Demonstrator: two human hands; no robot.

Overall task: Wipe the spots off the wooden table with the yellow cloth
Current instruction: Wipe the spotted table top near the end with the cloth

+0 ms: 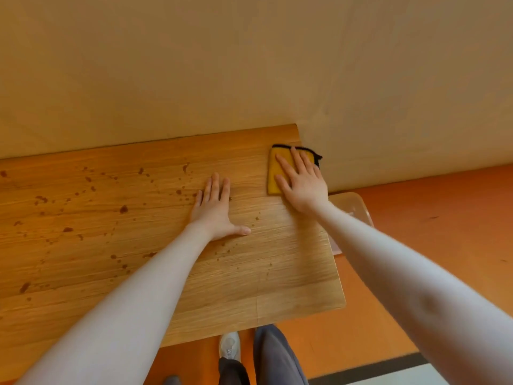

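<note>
I'm pressing my right hand [302, 184] flat on the yellow cloth [274, 173], fingers straight, nothing clenched; the folded, black-edged cloth is lying at the wooden table's [277, 273] far right corner, up against the wall [249, 65]. My left hand [215, 208] is resting open and flat on the bare wood near the middle, thumb spread out. Brown spots [123, 209] are scattering across the left and centre of the table. A clear plastic container [352, 209] is sitting just off the right edge; its contents I cannot tell.
</note>
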